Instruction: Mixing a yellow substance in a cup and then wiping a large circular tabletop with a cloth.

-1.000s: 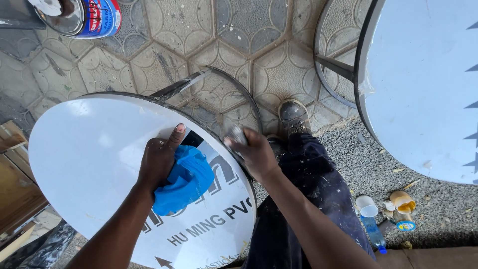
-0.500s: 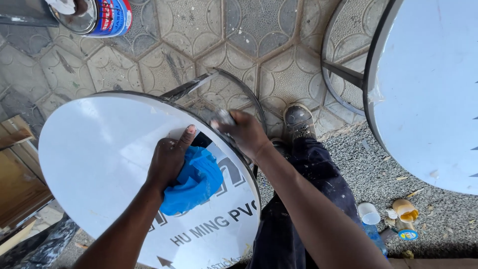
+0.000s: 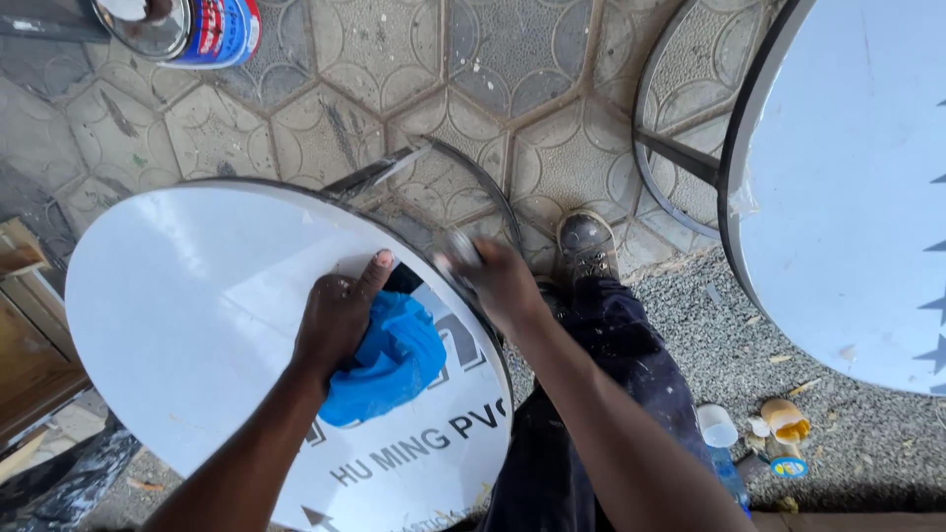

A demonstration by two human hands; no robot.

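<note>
A round white board (image 3: 187, 315) lies tilted in front of me, part of its protective film with dark printing still on the right side. My left hand (image 3: 340, 313) presses a crumpled blue cloth (image 3: 389, 360) against the board near the film's edge, index finger stretched out. My right hand (image 3: 498, 281) grips the board's right rim, fingers curled round it; a small pale thing shows at the fingertips and I cannot tell what it is.
A second round white board (image 3: 847, 197) leans at the right, with a round metal frame (image 3: 655, 148) behind it. A paint tin (image 3: 187, 28) stands at top left on the tiled floor. Small bottles and caps (image 3: 769, 433) lie on gravel by my shoe (image 3: 586, 246).
The view has shifted slightly; my left hand and the blue cloth have slid a little along the board. My right hand stays on the rim.
</note>
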